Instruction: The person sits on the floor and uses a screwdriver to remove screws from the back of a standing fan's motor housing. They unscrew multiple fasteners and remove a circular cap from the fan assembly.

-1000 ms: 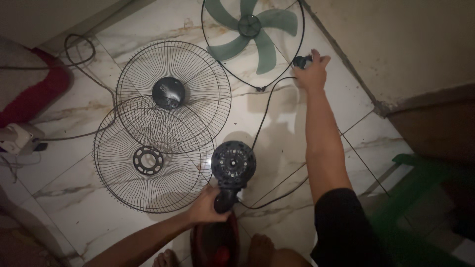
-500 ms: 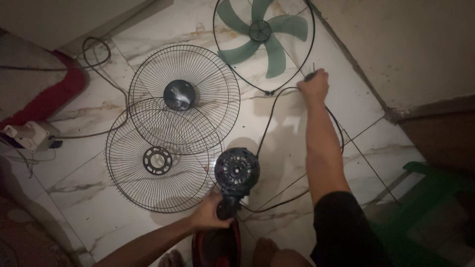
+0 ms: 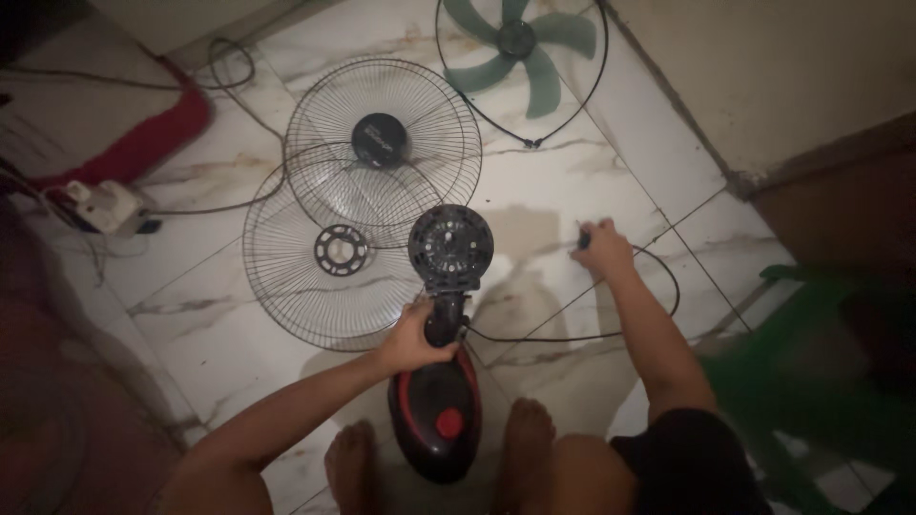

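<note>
A black fan motor head (image 3: 450, 246) stands on a red and black base (image 3: 437, 412) between my feet. My left hand (image 3: 412, 340) grips the fan's neck just under the motor. My right hand (image 3: 601, 250) is closed around a small dark screwdriver, its tip showing above my fingers, over the marble floor beside the black power cord (image 3: 611, 324). Two wire fan guards lie left of the motor: the front guard (image 3: 384, 143) with a dark centre cap overlaps the rear guard (image 3: 324, 267). A green fan blade (image 3: 520, 43) lies inside a thin wire ring at the top.
A red-edged mat (image 3: 143, 143) and a white power strip (image 3: 105, 205) with cables lie at the left. A green plastic chair (image 3: 821, 381) stands at the right. A wall (image 3: 763, 67) rises at the upper right.
My right hand has pulled back from beside the green blade toward me, holding the small tool. My left hand stays on the fan neck. The view has shifted downward.
</note>
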